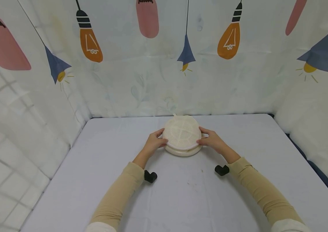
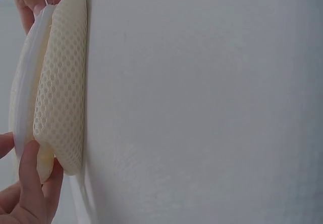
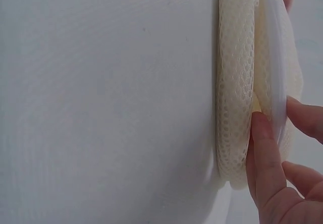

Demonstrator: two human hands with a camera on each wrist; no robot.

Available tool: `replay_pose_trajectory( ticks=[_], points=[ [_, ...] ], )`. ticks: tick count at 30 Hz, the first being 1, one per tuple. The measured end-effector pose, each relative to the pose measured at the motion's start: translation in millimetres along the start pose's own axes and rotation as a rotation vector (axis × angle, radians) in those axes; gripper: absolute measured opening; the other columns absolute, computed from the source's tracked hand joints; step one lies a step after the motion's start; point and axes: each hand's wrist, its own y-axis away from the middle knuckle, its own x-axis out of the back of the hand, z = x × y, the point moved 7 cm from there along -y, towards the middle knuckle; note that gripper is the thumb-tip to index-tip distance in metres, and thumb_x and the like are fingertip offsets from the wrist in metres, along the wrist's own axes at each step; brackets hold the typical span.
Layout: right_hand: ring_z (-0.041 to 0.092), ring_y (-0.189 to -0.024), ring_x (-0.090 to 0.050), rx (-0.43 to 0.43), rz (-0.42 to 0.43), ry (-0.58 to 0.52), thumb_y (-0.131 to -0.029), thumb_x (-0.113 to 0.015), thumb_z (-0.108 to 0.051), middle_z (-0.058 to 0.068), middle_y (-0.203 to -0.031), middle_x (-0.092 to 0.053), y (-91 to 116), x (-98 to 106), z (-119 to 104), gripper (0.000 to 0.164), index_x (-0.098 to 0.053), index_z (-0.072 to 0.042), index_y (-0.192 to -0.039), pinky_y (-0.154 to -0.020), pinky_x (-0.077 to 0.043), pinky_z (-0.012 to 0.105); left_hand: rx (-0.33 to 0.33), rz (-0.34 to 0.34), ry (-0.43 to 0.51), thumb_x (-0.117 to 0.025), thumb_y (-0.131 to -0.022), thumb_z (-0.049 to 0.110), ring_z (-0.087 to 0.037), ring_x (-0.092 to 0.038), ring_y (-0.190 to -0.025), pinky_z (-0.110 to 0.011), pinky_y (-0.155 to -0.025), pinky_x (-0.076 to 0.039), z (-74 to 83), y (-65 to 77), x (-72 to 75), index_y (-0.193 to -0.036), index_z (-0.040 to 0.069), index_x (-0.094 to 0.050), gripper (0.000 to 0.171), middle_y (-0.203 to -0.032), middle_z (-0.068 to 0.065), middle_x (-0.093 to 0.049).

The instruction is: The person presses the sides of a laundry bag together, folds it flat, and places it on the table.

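A round cream mesh laundry bag (image 1: 182, 132) lies near the far side of the table, its upper disc-shaped half sitting over a lower one. From the left, my left hand (image 1: 155, 140) pinches the upper half's edge between thumb and fingers. My right hand (image 1: 212, 140) grips the same edge on the right. Both wrist views show a smooth white band (image 3: 277, 57) round the upper half and a gap below it. Fingers (image 2: 31, 178) of the left hand reach into that gap. The thicker lower mesh half (image 2: 63, 77) rests on the table.
The table (image 1: 181, 199) has a white cover with a few small specks near its middle. Behind it hangs a pale curtain (image 1: 158, 87) printed with lamps and bulbs, with more curtain along both sides. A small black device (image 1: 150, 176) sits at each wrist.
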Motion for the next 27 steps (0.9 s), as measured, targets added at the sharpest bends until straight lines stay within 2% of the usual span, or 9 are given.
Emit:
replay_pose_trajectory(
  ticks=[7, 14, 19, 23, 27],
  points=[
    [0.022, -0.113, -0.059, -0.027, 0.017, 0.016, -0.094, -0.069, 0.0, 0.025, -0.165, -0.021, -3, 3, 4, 0.08, -0.025, 0.0, -0.161, -0.09, -0.054, 0.026, 0.0, -0.022, -0.028, -0.066, -0.093, -0.005, -0.033, -0.06, -0.123, -0.031, -0.09, -0.058, 5.4, 3.2, -2.1, -0.157, 0.0, -0.038, 0.069, -0.164, -0.019, -0.029],
    [0.018, -0.106, -0.062, -0.062, 0.011, -0.006, -0.095, -0.068, 0.001, 0.025, -0.167, -0.016, -3, 2, 2, 0.08, -0.024, -0.001, -0.161, -0.088, -0.055, 0.024, -0.004, -0.017, -0.035, -0.066, -0.092, -0.007, -0.033, -0.061, -0.122, -0.032, -0.09, -0.058, 4.9, -1.7, 0.1, -0.157, 0.0, -0.039, 0.071, -0.164, -0.02, -0.03],
    [0.023, -0.113, -0.061, -0.053, -0.007, 0.022, -0.096, -0.069, -0.002, 0.024, -0.167, -0.016, -3, 3, -2, 0.08, -0.023, -0.001, -0.162, -0.093, -0.054, 0.028, -0.003, -0.013, -0.059, -0.067, -0.092, -0.007, -0.034, -0.061, -0.123, -0.034, -0.092, -0.058, 8.1, -2.8, 3.2, -0.156, 0.001, -0.039, 0.071, -0.162, -0.019, -0.034],
    [0.03, -0.126, -0.054, -0.039, -0.006, 0.064, -0.094, -0.071, -0.006, 0.024, -0.165, -0.022, -4, 8, -4, 0.08, -0.027, -0.001, -0.161, -0.101, -0.049, 0.036, -0.006, -0.022, -0.075, -0.069, -0.091, -0.007, -0.035, -0.059, -0.125, -0.035, -0.093, -0.057, 8.9, -3.6, 3.8, -0.157, 0.001, -0.039, 0.072, -0.162, -0.019, -0.035],
    [0.034, -0.13, -0.051, -0.04, -0.002, 0.067, -0.094, -0.07, -0.006, 0.023, -0.164, -0.026, -4, 12, -5, 0.077, -0.031, 0.0, -0.16, -0.103, -0.049, 0.039, -0.026, 0.008, -0.085, -0.07, -0.09, -0.006, -0.035, -0.058, -0.128, -0.037, -0.093, -0.057, 10.0, -4.5, 5.8, -0.154, 0.0, -0.043, 0.07, -0.159, -0.019, -0.04]
  ],
)
